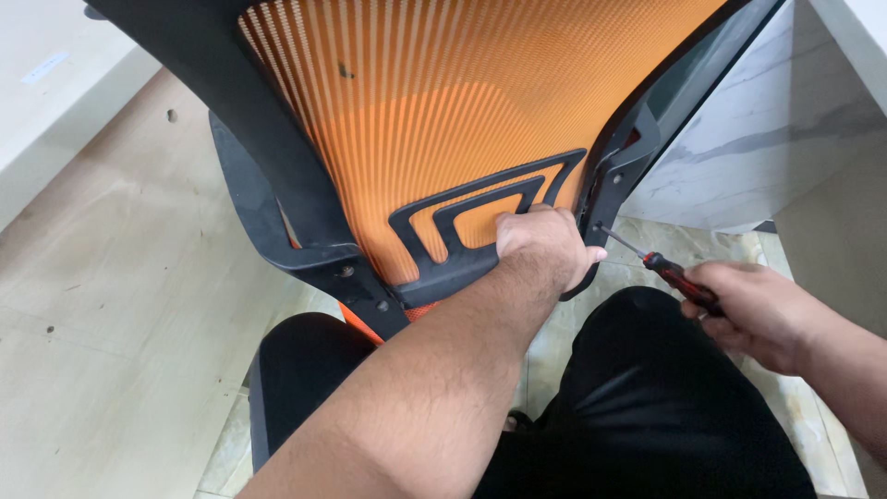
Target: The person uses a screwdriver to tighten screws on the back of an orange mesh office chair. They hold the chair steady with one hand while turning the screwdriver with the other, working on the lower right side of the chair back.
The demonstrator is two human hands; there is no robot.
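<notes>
An office chair back with orange mesh (434,102) and a black plastic frame (277,185) leans in front of me. My left hand (545,245) grips the black lumbar support (471,222) near the frame's right edge. My right hand (758,310) holds a screwdriver (670,273) with a red and black handle. Its metal tip rests against the right side of the frame (605,199), just beside my left hand's fingers.
My legs in black trousers (637,407) fill the lower middle. A pale wooden board (111,277) lies to the left over a tiled floor (795,416). A white marbled panel (785,139) stands at the right.
</notes>
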